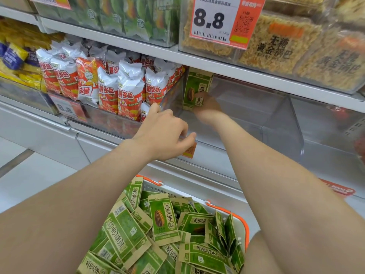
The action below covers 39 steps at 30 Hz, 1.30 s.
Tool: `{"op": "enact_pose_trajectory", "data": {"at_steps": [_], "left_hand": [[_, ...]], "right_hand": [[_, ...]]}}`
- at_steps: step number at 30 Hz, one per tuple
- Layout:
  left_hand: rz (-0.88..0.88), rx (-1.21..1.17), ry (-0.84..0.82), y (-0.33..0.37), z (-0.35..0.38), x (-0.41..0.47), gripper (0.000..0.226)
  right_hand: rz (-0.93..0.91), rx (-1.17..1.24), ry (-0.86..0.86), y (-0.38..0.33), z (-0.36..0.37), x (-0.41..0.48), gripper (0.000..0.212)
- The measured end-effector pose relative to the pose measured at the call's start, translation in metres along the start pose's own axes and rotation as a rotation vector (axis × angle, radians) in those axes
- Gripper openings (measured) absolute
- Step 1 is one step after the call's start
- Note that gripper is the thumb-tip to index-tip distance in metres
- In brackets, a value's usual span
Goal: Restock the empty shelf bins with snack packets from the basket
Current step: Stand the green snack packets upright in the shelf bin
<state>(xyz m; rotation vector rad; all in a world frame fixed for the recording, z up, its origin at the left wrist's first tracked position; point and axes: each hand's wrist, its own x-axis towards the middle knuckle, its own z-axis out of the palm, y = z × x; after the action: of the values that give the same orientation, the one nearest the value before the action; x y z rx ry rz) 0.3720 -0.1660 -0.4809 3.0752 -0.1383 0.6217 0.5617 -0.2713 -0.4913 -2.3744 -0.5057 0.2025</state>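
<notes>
A white basket (240,228) with orange rim sits low in front of me, filled with several green and tan sunflower seed packets (163,221). A clear shelf bin (246,119) holds one such packet (194,89) standing upright against its left wall. My right hand (207,104) reaches inside the bin and grips the lower part of that packet. My left hand (166,131) rests on the bin's front lip, its fingers curled over the clear edge.
To the left, a bin is packed with red and white tomato snack bags (110,86). Above, bins hold green packets (126,14) and golden rice crackers (280,46) behind an 8.8 price tag (215,18). Another clear bin (331,131) lies to the right.
</notes>
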Motion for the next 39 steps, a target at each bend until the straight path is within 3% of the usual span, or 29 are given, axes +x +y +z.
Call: {"op": "enact_pose_trajectory", "data": {"at_steps": [8, 18, 26, 29, 32, 35, 39], "left_hand": [[0.000, -0.018, -0.040, 0.005, -0.008, -0.006, 0.064], [0.001, -0.004, -0.066, 0.006, -0.011, -0.009, 0.062], [-0.019, -0.132, -0.021, 0.005, -0.019, -0.009, 0.044], [-0.056, -0.216, 0.084, 0.007, -0.029, -0.011, 0.022], [-0.196, -0.214, 0.092, 0.009, -0.042, -0.016, 0.024], [-0.281, -0.213, -0.066, 0.007, -0.050, -0.025, 0.034], [-0.202, -0.198, -0.603, -0.002, -0.044, -0.042, 0.030]], "right_hand": [[-0.039, 0.052, -0.068, -0.001, -0.005, -0.008, 0.069], [-0.047, 0.159, -0.075, 0.001, -0.005, -0.010, 0.066], [-0.017, -0.108, -0.088, 0.000, -0.016, -0.021, 0.063], [-0.122, -0.185, -0.023, -0.007, -0.022, -0.046, 0.053], [-0.381, -0.281, 0.164, -0.016, -0.028, -0.083, 0.041], [-0.659, -0.297, 0.183, -0.032, -0.037, -0.122, 0.032], [-0.875, -0.390, -0.055, -0.056, -0.037, -0.161, 0.022]]}}
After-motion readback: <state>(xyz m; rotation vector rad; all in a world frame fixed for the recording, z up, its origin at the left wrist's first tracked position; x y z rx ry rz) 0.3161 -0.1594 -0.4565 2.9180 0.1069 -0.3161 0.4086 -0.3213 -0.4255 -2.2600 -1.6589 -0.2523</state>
